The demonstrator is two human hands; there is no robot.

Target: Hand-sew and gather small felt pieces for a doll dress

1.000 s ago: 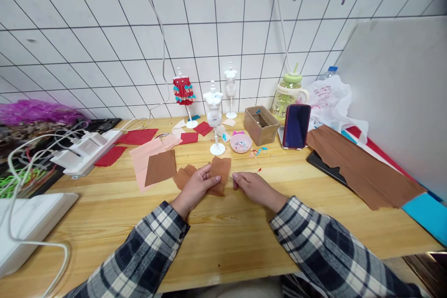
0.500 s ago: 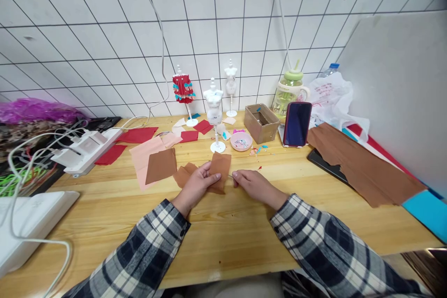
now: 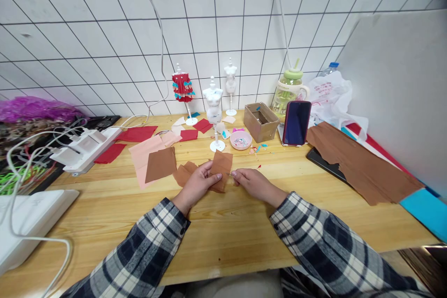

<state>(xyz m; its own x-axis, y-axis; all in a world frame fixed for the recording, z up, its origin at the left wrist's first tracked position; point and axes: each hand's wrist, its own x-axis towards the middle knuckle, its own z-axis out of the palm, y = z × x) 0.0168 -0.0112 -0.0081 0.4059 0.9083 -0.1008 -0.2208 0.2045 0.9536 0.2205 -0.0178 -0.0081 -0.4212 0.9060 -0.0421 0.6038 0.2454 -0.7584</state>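
Pinched between the thumb and fingers of my left hand (image 3: pixel 199 185) is a piece of brown crepe paper (image 3: pixel 222 163), held upright over the table. My right hand (image 3: pixel 256 184) is closed just to its right, fingertips pressed on a thin pale stick (image 3: pixel 231 174) whose tip meets the paper's right edge. Most of the stick is hidden by the fingers. More crumpled brown paper (image 3: pixel 184 174) lies beside and behind my left hand. Farther left, a flat brown piece (image 3: pixel 161 165) rests on a pink sheet (image 3: pixel 139 151). A bare white mini dress form (image 3: pixel 213 102) stands just beyond the paper.
Behind are a dress form in red ruffles (image 3: pixel 183 87) and another bare one (image 3: pixel 231 79). A pink dish of beads (image 3: pixel 240 140), cardboard box (image 3: pixel 261 122), propped phone (image 3: pixel 296 123) and green-lidded bottle (image 3: pixel 292 88) stand right of centre. A power strip (image 3: pixel 84 153) sits left, brown paper (image 3: pixel 366 163) right.
The brown paper in my left hand has tilted slightly to the right. My right hand stays at the paper's edge with the stick. The whole view has shifted very slightly.
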